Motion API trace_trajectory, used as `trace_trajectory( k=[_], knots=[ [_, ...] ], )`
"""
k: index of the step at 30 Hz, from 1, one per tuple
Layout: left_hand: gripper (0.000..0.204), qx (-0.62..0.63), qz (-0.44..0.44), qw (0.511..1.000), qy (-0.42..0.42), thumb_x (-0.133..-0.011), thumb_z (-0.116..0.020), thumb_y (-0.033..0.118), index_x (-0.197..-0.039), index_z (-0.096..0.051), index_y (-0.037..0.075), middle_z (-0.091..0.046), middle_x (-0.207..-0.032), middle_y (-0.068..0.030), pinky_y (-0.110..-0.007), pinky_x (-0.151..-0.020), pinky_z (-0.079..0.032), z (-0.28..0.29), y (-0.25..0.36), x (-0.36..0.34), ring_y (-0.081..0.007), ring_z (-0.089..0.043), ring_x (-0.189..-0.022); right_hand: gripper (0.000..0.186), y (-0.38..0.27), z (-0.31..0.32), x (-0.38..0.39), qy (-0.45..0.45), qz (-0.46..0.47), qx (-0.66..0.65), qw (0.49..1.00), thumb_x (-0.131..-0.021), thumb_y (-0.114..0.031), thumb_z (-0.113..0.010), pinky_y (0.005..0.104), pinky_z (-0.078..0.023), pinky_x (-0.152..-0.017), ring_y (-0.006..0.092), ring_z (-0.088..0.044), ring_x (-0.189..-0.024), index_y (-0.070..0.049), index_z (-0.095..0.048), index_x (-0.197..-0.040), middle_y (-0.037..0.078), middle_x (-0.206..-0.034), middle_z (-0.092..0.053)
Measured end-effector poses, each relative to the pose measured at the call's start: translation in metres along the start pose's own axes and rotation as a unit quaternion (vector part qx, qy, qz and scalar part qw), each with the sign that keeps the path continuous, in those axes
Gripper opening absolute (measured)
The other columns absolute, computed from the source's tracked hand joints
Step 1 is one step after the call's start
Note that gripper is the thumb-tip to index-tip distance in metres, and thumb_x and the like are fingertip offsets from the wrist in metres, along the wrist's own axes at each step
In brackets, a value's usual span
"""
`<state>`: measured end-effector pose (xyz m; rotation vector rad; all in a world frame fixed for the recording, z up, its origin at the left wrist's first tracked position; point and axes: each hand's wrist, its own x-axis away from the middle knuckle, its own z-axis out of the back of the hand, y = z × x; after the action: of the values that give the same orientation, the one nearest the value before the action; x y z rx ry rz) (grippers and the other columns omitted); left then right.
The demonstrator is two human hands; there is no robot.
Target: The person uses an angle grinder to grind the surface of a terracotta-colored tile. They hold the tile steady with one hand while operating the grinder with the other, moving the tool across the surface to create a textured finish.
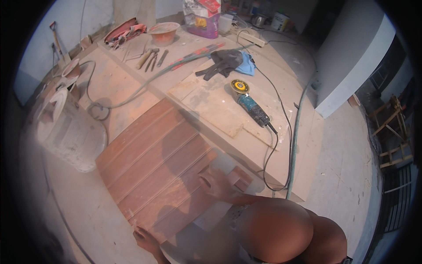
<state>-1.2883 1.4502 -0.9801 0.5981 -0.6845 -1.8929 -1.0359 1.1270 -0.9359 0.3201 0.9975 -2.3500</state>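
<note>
A large reddish-brown grooved tile lies tilted in front of me, its strips running lengthwise like planks. My left hand is closed on its near left corner, fingers at the edge. My right hand has its fingers curled at the tile's right edge. Beside that hand lies a small cut piece of similar brown tile. Beyond the tile, an angle grinder with a yellow disc rests on a dusty board, touched by neither hand.
Dark gloves and a blue cloth lie past the grinder. Its black cable and a green hose cross the raised step. A white bucket stands left. Hand tools and an orange basin sit farther back.
</note>
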Motion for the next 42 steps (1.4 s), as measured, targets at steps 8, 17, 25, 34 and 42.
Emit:
trace_trajectory(
  k=[8, 17, 25, 34, 42],
  knots=[
    [0.065, 0.009, 0.011, 1.0, -0.014, -0.115, -0.051, 0.051, -0.121, -0.069, -0.011, -0.075, -0.108, -0.0309, -0.052, -0.085, -0.056, 0.009, 0.021, 0.004, -0.0474, -0.072, -0.097, 0.023, 0.004, -0.002, 0.002, 0.03, 0.018, 0.007, 0.999, -0.098, -0.015, -0.076, 0.0487, -0.048, -0.082, 0.0365, -0.064, -0.093, -0.008, -0.074, -0.119, 0.013, -0.101, -0.065],
    [0.066, -0.034, -0.002, 0.999, 0.012, -0.115, -0.051, 0.053, -0.121, -0.069, -0.01, -0.075, -0.107, -0.0304, -0.052, -0.083, -0.057, 0.009, 0.012, 0.002, -0.0475, -0.073, -0.096, 0.016, 0.008, -0.006, 0.001, 0.014, 0.021, 0.006, 1.0, -0.099, -0.015, -0.075, 0.046, -0.048, -0.083, 0.0319, -0.062, -0.091, -0.006, -0.073, -0.113, 0.009, -0.099, -0.061],
    [0.063, -0.022, -0.011, 1.0, 0.013, -0.114, -0.055, 0.051, -0.119, -0.071, -0.009, -0.075, -0.093, -0.0235, -0.047, -0.073, -0.056, 0.007, 0.02, 0.001, -0.0362, -0.072, -0.08, 0.016, 0.019, -0.014, 0.008, 0.016, 0.016, 0.005, 1.0, -0.099, -0.014, -0.074, 0.0482, -0.048, -0.085, 0.0344, -0.062, -0.094, -0.008, -0.07, -0.113, 0.01, -0.101, -0.063],
    [0.057, -0.025, -0.008, 1.0, 0.011, -0.113, -0.058, 0.047, -0.111, -0.071, -0.009, -0.072, -0.08, -0.0163, -0.041, -0.066, -0.052, 0.017, 0.029, 0.002, -0.0252, -0.067, -0.071, 0.013, 0.017, -0.011, 0.001, 0.021, 0.004, -0.102, 0.995, -0.099, -0.01, -0.071, 0.0486, -0.052, -0.086, 0.0389, -0.065, -0.096, -0.006, -0.07, -0.111, 0.014, -0.107, -0.068],
    [0.055, -0.011, -0.019, 0.999, 0.032, -0.115, -0.058, 0.045, -0.096, -0.066, -0.006, -0.06, -0.072, -0.0104, -0.039, -0.063, -0.044, 0.012, 0.026, 0.005, -0.0206, -0.053, -0.067, 0.017, 0.029, 0.014, -0.001, 0.089, -0.087, -0.123, 0.985, -0.102, -0.007, -0.067, 0.0414, -0.056, -0.091, 0.0316, -0.068, -0.101, -0.004, -0.072, -0.118, 0.013, -0.111, -0.07]
  ],
)
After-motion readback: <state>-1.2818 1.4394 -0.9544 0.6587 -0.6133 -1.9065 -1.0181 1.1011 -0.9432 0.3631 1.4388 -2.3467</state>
